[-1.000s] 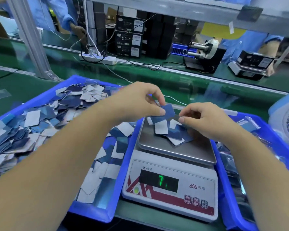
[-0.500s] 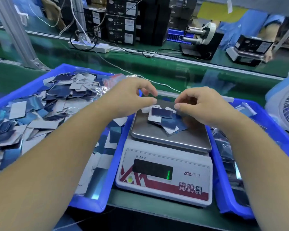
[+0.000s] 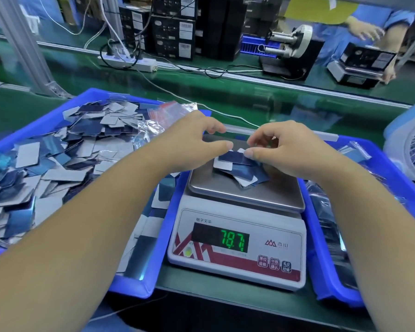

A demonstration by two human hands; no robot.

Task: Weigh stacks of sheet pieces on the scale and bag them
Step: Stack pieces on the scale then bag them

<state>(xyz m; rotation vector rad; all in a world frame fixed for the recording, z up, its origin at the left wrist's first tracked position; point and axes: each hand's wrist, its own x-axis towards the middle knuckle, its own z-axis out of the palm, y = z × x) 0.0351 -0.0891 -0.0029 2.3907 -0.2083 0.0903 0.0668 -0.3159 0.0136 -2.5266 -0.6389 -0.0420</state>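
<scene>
A green conveyor belt [image 3: 225, 97] is seen; behind it, black boxes [image 3: 173, 27], a power strip [image 3: 130, 63] and a label dispenser [image 3: 290, 51] are set.

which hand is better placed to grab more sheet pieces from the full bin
Probably the left hand. It hovers at the scale pan's left edge, right beside the blue bin of loose sheet pieces. The right hand is touching the pile on the pan and would have to cross over.

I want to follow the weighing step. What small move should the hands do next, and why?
Probably lift both hands clear of the pile of sheet pieces. The right hand touches it, the left hand hovers at its edge, and the scale display looks unsettled.
</scene>
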